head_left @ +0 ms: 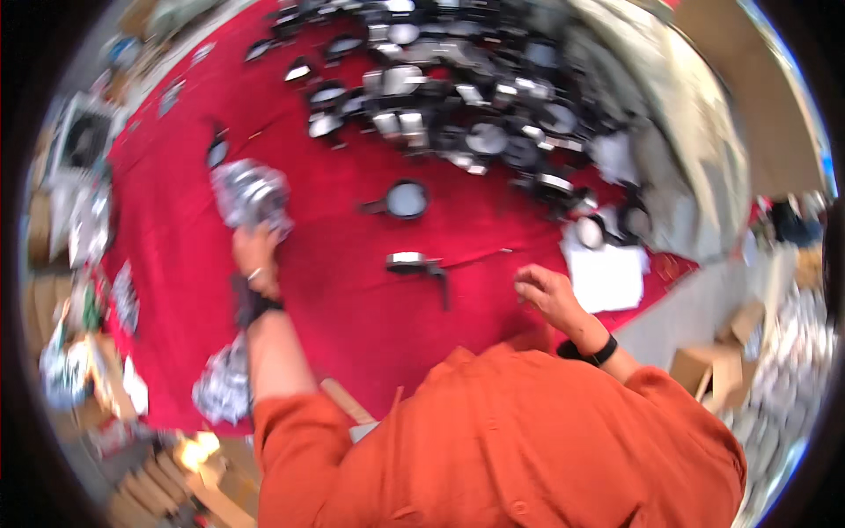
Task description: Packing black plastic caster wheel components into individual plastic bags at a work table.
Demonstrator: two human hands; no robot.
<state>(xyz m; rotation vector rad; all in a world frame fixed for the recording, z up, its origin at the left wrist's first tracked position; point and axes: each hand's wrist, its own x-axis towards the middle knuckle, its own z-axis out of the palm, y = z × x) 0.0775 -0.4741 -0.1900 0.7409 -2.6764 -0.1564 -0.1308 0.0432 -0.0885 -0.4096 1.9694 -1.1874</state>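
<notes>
On the left of the red cloth (334, 326), my left hand (256, 255) reaches forward. Its fingers close on the near end of a crumpled clear plastic bag (251, 192); what the bag contains is blurred. My right hand (547, 292) hovers over the right part of the cloth, fingers curled in, nothing visible in them. Between my hands lies a round black-rimmed piece with a pale face and short handle (407, 200), its handle pointing left. Nearer me rests a similar black piece with a bright white band (407, 261), its bent handle toward the right.
A large heap of similar black pieces (440, 88) covers the far side. White sheets (606, 275) lie to the right, below a pale draped cover (695, 132). Another crumpled plastic bag (224, 383) sits near my left forearm. Cardboard boxes (709, 370) stand at the lower right.
</notes>
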